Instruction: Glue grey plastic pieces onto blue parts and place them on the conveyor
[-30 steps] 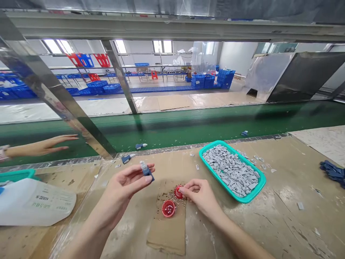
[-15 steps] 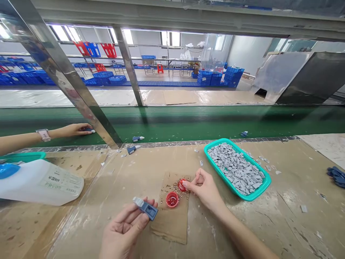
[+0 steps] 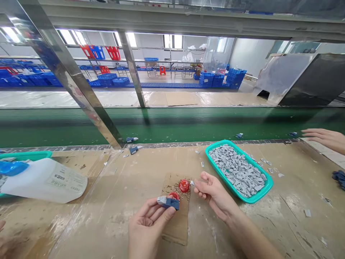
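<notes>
My left hand is holding a blue plastic part over a cardboard strip; my right hand is pinching a small white piece beside a red cap.

The held blue piece looks like matt plastic, the tray at four o'clock like smooth plastic. Glossy metal forms the post at ten o'clock.

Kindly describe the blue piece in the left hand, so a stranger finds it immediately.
Find the long green belt, then the brown table on its near side. Near the middle of that table lies a cardboard strip, and the left hand holds the blue piece above it. Its pale grey tip points left, and it is held up, unlike the loose blue pieces on the belt.
</notes>
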Motion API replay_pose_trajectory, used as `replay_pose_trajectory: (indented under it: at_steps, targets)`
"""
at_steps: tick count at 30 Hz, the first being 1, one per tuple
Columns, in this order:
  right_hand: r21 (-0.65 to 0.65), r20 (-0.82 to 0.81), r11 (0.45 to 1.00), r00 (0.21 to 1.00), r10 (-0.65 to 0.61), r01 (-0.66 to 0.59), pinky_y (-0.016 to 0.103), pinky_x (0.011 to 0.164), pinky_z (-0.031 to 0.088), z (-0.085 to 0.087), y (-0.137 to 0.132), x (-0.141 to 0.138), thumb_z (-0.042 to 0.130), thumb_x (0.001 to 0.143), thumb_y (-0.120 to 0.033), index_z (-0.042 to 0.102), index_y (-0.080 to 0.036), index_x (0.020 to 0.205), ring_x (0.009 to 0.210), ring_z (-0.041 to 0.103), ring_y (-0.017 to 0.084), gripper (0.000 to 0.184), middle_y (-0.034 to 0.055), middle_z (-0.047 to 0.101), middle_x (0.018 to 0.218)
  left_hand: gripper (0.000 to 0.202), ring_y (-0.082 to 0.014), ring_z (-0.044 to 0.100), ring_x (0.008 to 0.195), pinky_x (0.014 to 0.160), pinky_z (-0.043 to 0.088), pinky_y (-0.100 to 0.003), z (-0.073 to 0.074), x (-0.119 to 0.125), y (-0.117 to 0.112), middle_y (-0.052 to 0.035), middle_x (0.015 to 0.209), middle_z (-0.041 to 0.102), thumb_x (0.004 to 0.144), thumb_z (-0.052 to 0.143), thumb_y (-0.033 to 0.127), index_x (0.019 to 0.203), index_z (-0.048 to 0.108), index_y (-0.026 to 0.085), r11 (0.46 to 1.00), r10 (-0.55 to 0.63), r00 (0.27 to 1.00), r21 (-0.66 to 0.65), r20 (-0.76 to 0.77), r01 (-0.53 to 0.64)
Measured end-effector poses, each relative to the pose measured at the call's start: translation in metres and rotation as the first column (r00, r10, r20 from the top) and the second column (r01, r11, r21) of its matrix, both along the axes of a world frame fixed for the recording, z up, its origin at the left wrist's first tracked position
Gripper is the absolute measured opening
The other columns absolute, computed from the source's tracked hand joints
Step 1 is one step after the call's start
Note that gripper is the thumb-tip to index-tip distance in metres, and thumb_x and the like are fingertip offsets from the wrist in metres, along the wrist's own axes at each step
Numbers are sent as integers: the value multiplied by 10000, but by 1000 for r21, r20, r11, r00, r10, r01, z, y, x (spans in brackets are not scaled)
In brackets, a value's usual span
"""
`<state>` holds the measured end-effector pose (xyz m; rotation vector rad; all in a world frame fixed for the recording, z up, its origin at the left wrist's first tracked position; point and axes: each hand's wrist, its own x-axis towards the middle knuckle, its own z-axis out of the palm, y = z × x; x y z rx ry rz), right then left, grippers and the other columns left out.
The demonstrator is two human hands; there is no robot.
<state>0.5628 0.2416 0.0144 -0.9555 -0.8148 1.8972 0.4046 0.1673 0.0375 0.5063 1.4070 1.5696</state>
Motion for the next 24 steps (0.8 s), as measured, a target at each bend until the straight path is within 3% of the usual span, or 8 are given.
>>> replay_pose_trajectory:
  at_steps: [5,8,12,16,24]
  targets:
    - [-70,-224,990,969,104,-123,122,447,252,6,-11,-1,761,725,-232,355,-202,776,505,411,44,410,-53,519,602,268,-226,699,799,733,562,-226,3,11,-1,-70,801,747,468,834,187,670,662,149,999,26,1000,29,-10,-26]
    - [-74,-260,985,956,133,-157,128,443,243,7,-13,-1,765,714,-249,354,-204,783,488,403,43,419,-59,511,592,282,-226,699,788,730,566,-232,3,14,-2,-75,799,746,469,833,182,698,674,143,999,23,1000,38,-11,-22]
    - [81,30,996,999,40,-43,156,486,307,0,-6,1,736,739,-330,318,-220,771,529,478,81,433,-29,595,613,277,-207,702,761,711,562,-201,5,13,-3,-59,776,746,474,834,188,694,669,151,999,29,999,36,-21,-28]
    - [290,291,957,951,-110,22,195,483,339,-14,6,-3,735,711,-377,281,-240,747,527,537,131,475,-50,596,557,291,-193,702,749,708,555,-176,5,2,-7,-18,725,738,453,841,185,685,666,168,995,91,995,52,-39,-89]
    - [368,500,930,842,-202,4,229,479,358,-32,12,-19,706,712,-372,252,-249,741,520,598,187,471,-44,613,522,304,-210,701,766,712,557,-189,-1,-23,-17,-31,734,739,434,848,200,687,683,170,992,124,990,7,-60,-124]
